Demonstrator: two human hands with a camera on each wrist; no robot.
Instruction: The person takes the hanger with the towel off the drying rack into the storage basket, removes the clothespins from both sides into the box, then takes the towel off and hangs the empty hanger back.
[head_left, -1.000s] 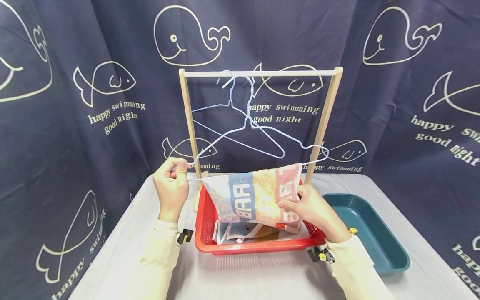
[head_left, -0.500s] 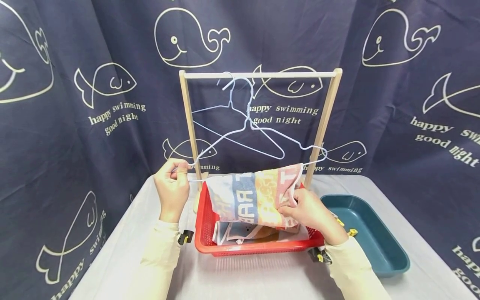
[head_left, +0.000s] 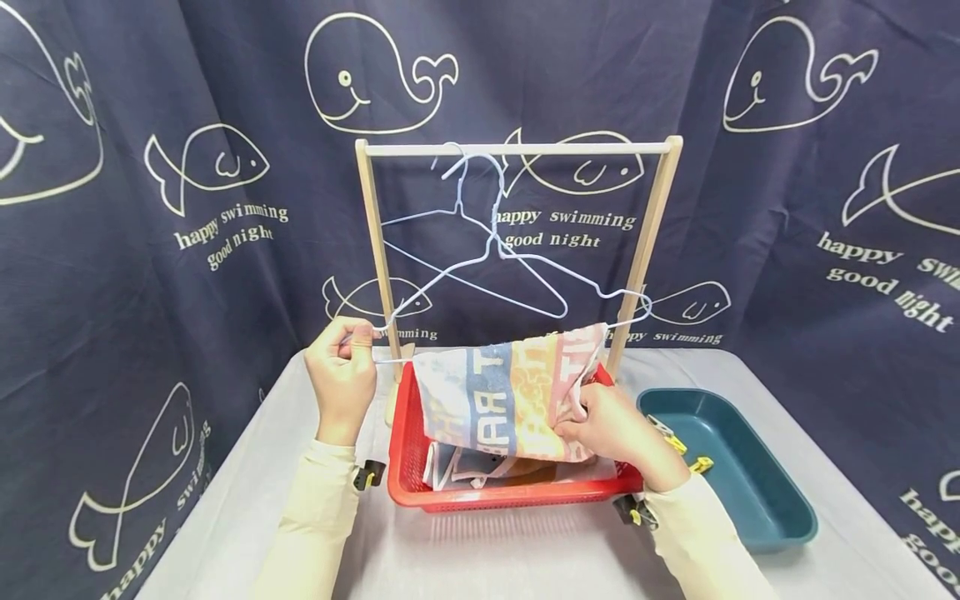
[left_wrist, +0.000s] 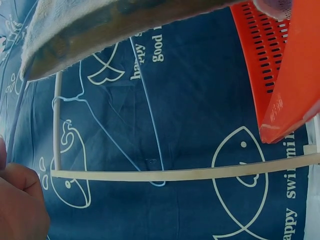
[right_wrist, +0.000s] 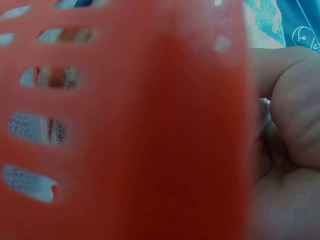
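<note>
My left hand (head_left: 341, 379) grips the left end of a light-blue wire hanger (head_left: 495, 225), whose hook is up at the rack's top bar. Over the hanger's lower wire drapes a small towel (head_left: 491, 400) with blue, yellow and pink bands and lettering. My right hand (head_left: 618, 429) pinches the towel near its lower right edge, where the cloth folds up. In the left wrist view the towel's edge (left_wrist: 125, 30) crosses the top, with the curled left hand (left_wrist: 22, 200) at lower left. In the right wrist view the red basket hides part of the right hand (right_wrist: 295, 110).
Below the towel stands a red perforated basket (head_left: 517, 498) with folded cloths (head_left: 487, 467) inside. A second wire hanger (head_left: 564, 310) hangs behind on the wooden rack (head_left: 555, 150). At right, a teal tray (head_left: 772, 483) holds yellow clips (head_left: 701, 464).
The towel has shifted slightly right along the wire, and its front hangs lower with more lettering visible. My right hand has moved slightly down and left; the left hand keeps its grip.
</note>
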